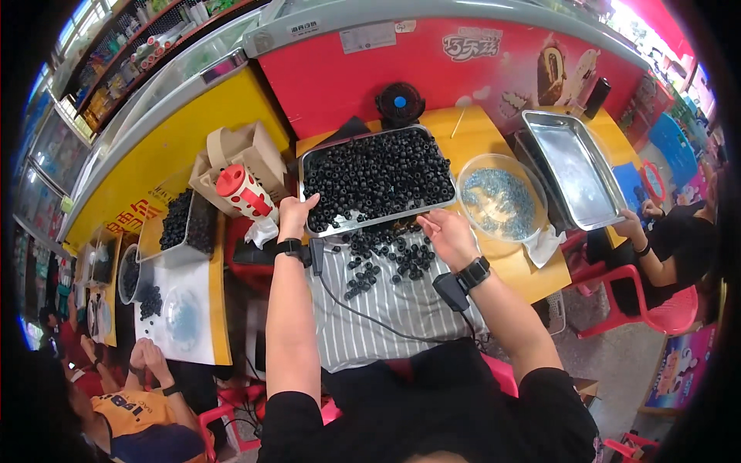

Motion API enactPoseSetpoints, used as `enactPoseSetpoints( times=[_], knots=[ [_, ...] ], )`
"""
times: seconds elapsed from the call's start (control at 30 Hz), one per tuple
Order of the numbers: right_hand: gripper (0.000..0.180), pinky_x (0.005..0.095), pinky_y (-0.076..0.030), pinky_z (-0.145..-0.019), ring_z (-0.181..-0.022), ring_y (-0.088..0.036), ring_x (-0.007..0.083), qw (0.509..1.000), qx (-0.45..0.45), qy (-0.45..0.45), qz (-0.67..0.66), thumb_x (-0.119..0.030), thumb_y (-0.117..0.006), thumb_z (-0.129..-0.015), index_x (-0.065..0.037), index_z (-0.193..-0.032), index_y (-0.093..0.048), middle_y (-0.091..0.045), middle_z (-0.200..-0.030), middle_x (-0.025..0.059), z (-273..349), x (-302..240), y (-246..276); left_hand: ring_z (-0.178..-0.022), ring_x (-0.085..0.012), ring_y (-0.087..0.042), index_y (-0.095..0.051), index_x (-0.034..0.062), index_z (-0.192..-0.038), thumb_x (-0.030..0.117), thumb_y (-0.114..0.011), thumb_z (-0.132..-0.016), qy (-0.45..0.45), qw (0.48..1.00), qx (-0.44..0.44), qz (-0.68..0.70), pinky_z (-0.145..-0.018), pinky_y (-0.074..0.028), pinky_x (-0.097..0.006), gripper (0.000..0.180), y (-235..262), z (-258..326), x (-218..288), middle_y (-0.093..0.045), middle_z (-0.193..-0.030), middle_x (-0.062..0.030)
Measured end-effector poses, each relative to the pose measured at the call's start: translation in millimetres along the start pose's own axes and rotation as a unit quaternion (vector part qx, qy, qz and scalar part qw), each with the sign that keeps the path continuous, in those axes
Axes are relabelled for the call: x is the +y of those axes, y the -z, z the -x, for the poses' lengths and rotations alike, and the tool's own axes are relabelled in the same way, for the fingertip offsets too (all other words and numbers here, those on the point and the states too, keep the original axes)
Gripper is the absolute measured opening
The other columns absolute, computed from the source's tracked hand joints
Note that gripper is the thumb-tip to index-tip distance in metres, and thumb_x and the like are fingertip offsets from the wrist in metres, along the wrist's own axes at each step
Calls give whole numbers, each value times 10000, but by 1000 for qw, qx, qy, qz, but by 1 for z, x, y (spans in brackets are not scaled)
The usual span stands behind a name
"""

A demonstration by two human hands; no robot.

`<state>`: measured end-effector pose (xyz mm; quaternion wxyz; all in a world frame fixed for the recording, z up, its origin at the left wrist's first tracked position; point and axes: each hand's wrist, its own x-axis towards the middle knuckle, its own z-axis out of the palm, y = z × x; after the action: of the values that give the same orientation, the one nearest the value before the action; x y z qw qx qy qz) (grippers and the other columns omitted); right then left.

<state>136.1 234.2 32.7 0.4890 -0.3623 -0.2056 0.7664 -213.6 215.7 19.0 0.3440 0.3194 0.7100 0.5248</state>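
Note:
A shallow metal tray (379,224), heaped with small black ring-shaped plastic parts (378,174), is in front of me at the table's near edge. My left hand (296,216) closes on its near left corner, thumb over the rim and the other fingers partly hidden. At the near rim, toward the right corner, my right hand (448,233) grips with bent fingers, some of them out of sight. Below the tray, loose black parts (413,261) lie scattered on a grey striped cloth (355,324) spread over my lap.
Right of the tray stands a round clear tub (503,239) with small blue-grey pieces. Beyond it, a co-worker's hand (631,225) touches an empty metal tray (575,170). A red-and-white cup (245,193), a paper bag (251,158) and a small black fan (400,104) stand nearby.

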Motion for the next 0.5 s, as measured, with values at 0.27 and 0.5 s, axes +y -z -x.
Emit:
enactPoseSetpoints(
  times=[0.27,0.5],
  knots=[
    [90,262,-502,-657,-874,-629,243,999,34,-5,-8,-9,-492,-916,11,-995,-531,-606,-989,126,-15,-1,4,-569,-110,-471,-653,-56,-744,457,-718,-817,16,998,63,-24,-542,-397,-292,522,-3,2,8,-583,-698,-11],
    [85,227,-470,-526,-737,-637,206,998,50,2,33,15,-529,-895,-4,-974,-556,-637,-916,100,-13,-15,-10,-562,-75,-362,-530,100,-601,435,-720,-831,7,990,52,128,-521,-306,-277,449,-11,11,13,-461,-631,57]
  ],
)
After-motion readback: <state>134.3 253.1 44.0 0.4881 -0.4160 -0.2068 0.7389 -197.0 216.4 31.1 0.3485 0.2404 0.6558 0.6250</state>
